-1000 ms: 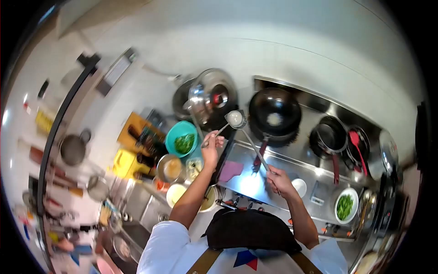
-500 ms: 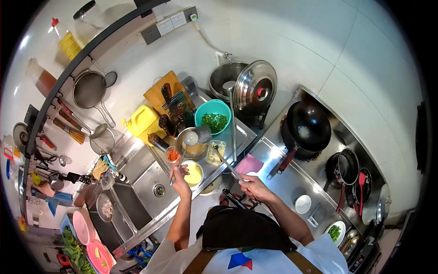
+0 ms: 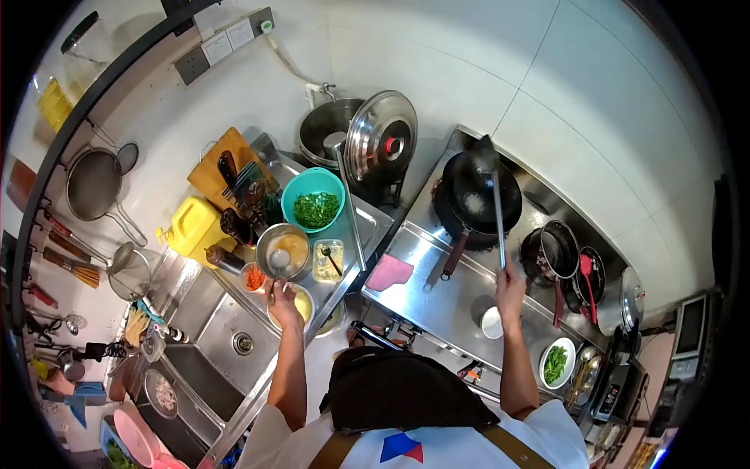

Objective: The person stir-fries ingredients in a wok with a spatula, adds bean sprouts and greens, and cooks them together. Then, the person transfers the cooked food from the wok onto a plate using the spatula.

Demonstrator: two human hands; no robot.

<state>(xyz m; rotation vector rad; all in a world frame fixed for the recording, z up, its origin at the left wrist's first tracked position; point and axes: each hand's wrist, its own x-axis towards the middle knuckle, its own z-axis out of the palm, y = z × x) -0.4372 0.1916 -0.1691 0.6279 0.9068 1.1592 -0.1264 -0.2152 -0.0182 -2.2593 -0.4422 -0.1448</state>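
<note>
My left hand (image 3: 284, 307) is closed on the handle of a ladle (image 3: 279, 259), whose cup is at the metal bowl (image 3: 269, 238) of light brown liquid. Beneath that hand, partly hidden, is a bowl of yellow liquid (image 3: 301, 306). Close by are a small cup of chopped orange-red pieces (image 3: 254, 277) and a clear container (image 3: 319, 272) with pale minced bits and a black spoon. My right hand (image 3: 511, 291) grips a long-handled wok spatula (image 3: 498, 215). Its dark head is over the black wok (image 3: 509, 202) on the stove.
A teal bowl (image 3: 291, 184) of chopped greens and a yellow jug (image 3: 192, 227) stand behind the metal bowl. A large pot (image 3: 312, 129) with its lid (image 3: 375, 148) is at the back. Pink cloth (image 3: 389, 273), white cup (image 3: 492, 322) and smaller pans (image 3: 558, 238) lie around the stove.
My right hand has swung the wok spatula from above the bowls to over the wok. The ladle in my left hand has come lower, to the metal bowl. The view has turned rightward.
</note>
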